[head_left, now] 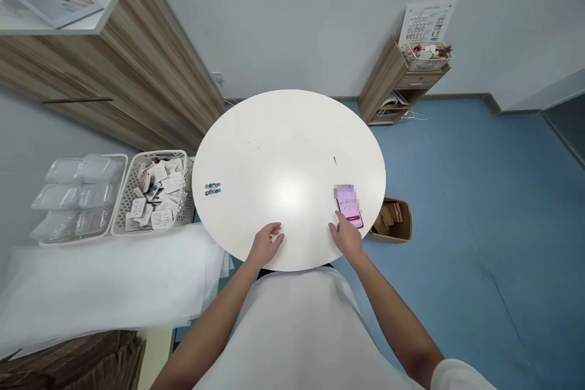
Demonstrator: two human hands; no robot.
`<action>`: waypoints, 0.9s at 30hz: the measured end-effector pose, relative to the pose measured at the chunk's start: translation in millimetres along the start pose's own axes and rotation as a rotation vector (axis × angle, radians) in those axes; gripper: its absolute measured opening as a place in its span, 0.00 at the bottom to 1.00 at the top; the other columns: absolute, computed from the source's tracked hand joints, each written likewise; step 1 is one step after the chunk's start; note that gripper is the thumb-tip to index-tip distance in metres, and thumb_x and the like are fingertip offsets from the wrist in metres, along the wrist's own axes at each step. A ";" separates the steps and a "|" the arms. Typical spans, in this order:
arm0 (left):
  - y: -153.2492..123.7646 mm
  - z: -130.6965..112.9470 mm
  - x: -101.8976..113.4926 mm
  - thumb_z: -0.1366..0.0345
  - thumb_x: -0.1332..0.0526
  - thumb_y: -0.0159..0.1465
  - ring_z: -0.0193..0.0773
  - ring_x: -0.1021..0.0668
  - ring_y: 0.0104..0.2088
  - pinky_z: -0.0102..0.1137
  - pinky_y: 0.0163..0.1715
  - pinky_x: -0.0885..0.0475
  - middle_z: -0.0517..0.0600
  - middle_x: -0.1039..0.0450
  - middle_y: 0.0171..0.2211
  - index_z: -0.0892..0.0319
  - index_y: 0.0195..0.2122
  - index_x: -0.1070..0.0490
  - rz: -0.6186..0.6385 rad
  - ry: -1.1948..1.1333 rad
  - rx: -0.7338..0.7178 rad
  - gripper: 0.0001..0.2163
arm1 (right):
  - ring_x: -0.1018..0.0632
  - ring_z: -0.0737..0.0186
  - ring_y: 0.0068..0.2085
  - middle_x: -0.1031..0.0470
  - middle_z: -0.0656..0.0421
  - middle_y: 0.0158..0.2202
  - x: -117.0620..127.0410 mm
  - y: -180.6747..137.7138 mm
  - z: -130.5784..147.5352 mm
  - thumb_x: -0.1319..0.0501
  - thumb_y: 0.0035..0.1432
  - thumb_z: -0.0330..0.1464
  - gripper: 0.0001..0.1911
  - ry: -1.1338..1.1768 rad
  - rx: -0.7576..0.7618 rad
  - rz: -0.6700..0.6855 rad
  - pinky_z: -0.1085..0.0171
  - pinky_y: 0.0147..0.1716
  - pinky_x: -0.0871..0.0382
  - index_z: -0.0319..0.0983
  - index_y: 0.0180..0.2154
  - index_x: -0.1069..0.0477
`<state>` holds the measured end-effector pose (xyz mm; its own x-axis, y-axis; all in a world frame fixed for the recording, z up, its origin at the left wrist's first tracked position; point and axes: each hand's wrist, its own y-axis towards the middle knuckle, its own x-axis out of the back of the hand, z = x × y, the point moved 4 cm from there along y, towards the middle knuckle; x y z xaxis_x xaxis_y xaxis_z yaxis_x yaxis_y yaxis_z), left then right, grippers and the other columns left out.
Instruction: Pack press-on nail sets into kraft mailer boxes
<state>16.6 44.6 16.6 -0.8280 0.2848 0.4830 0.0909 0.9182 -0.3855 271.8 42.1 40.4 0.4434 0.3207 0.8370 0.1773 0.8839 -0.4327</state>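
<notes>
My right hand point(346, 236) is beside the lower left corner of a phone point(351, 207) with a lit pink screen, partly pixelated. Its index finger points at that corner; whether it touches I cannot tell. Thumb and fingers are apart, with nothing held. Close to the near edge of the round white table point(292, 122), my left hand point(267, 245) is open, fingers loosely bent and thumb apart, holding nothing. A small sheet point(212, 189) with two rows of teal-and-dark pieces lies at the table's left. Toward the right is a tiny dark object point(335, 160).
Left of the table are a white basket point(117, 213) of printed cards, clear plastic boxes point(64, 198) and translucent sheets point(109, 280). A cardboard box point(404, 231) sits on the floor at right. Behind stand a wood-grain cabinet point(150, 55) and a small shelf unit point(379, 82).
</notes>
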 end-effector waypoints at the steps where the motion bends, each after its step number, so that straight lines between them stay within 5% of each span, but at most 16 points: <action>1: -1.7 -4.3 -7.4 0.59 0.45 0.55 0.37 0.26 0.40 0.34 0.39 0.30 0.52 0.29 0.42 0.57 0.44 0.35 0.000 0.010 -0.005 0.16 | 0.27 0.57 0.39 0.27 0.54 0.35 3.0 2.8 -12.2 0.53 0.58 0.39 0.25 -0.063 -0.041 0.017 0.61 0.36 0.38 0.39 0.56 0.49; 8: -21.4 -6.6 -29.2 0.58 0.45 0.56 0.38 0.27 0.40 0.33 0.37 0.30 0.51 0.30 0.42 0.57 0.45 0.35 -0.032 0.075 0.037 0.17 | 0.27 0.53 0.41 0.27 0.51 0.39 4.5 16.2 -37.2 0.55 0.59 0.42 0.27 -0.205 -0.006 0.141 0.59 0.38 0.40 0.39 0.57 0.53; 14: -34.3 0.1 -16.0 0.58 0.45 0.56 0.38 0.27 0.41 0.34 0.38 0.31 0.52 0.30 0.42 0.57 0.45 0.35 -0.106 0.059 0.070 0.17 | 0.26 0.56 0.39 0.27 0.53 0.37 12.0 12.7 -6.6 0.55 0.60 0.41 0.24 -0.164 0.138 0.064 0.62 0.34 0.40 0.40 0.56 0.51; 20: -40.8 14.1 38.6 0.59 0.44 0.56 0.38 0.27 0.41 0.35 0.39 0.31 0.52 0.30 0.43 0.57 0.44 0.34 -0.304 0.010 0.101 0.16 | 0.28 0.63 0.30 0.29 0.60 0.28 -8.6 10.3 105.5 0.52 0.58 0.38 0.21 0.034 0.563 0.203 0.66 0.28 0.39 0.42 0.54 0.45; 27: -54.1 71.6 166.5 0.59 0.42 0.54 0.40 0.27 0.42 0.35 0.39 0.31 0.53 0.30 0.43 0.57 0.44 0.34 -0.659 -0.077 0.173 0.16 | 0.28 0.64 0.37 0.30 0.57 0.40 -64.0 5.3 277.3 0.47 0.54 0.36 0.20 0.249 0.892 0.347 0.63 0.37 0.34 0.42 0.49 0.39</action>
<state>-165.8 22.6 61.7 -0.7178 -0.3444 0.6050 -0.5297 0.8341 -0.1537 0.8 120.6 77.5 0.5355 0.6204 0.5730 -0.6794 0.7195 -0.1442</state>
